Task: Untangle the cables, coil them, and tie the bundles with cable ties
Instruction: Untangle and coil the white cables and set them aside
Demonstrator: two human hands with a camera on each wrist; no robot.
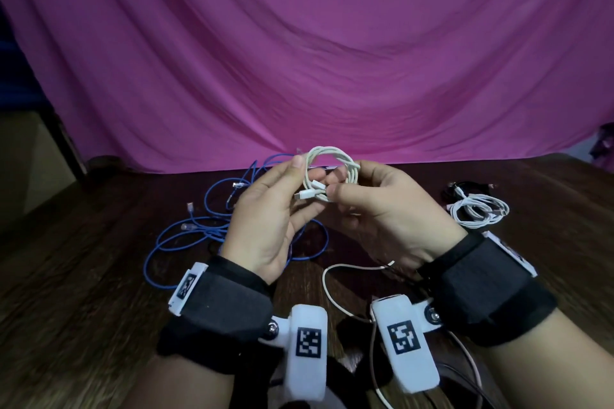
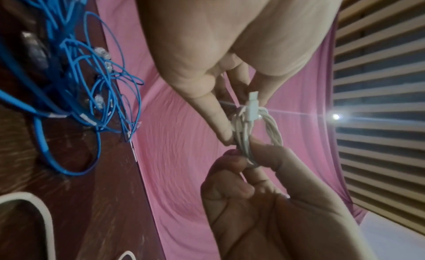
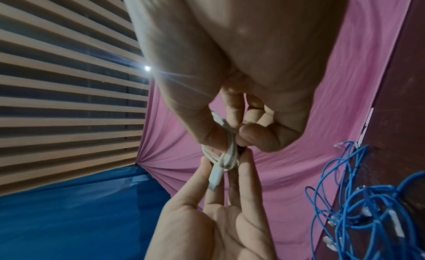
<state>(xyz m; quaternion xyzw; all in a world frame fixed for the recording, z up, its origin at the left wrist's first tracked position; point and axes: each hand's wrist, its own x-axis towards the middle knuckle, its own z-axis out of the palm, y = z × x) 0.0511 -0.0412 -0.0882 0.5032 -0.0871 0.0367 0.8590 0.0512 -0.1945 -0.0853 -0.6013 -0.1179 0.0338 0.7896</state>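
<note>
A white cable wound into a small coil point(image 1: 332, 156) is held up above the wooden table point(image 1: 83, 259). My left hand point(image 1: 307, 169) pinches its left side between thumb and fingers. My right hand point(image 1: 334, 184) pinches the lower right, thumb beside the two white connectors point(image 1: 309, 191). In the left wrist view the left hand point(image 2: 241, 116) comes from above, the right hand point(image 2: 248, 151) from below, and the coil point(image 2: 273, 125) sits between them. In the right wrist view the right hand point(image 3: 232, 138) and left hand point(image 3: 226, 160) meet on the coil point(image 3: 227, 154).
Tangled blue network cables point(image 1: 206, 219) lie on the table to the left, behind my left hand. A coiled white cable point(image 1: 478, 209) and a black cable point(image 1: 465, 188) lie at the right. A loose white cable point(image 1: 329, 289) runs between my wrists. Pink cloth point(image 1: 299, 60) hangs behind.
</note>
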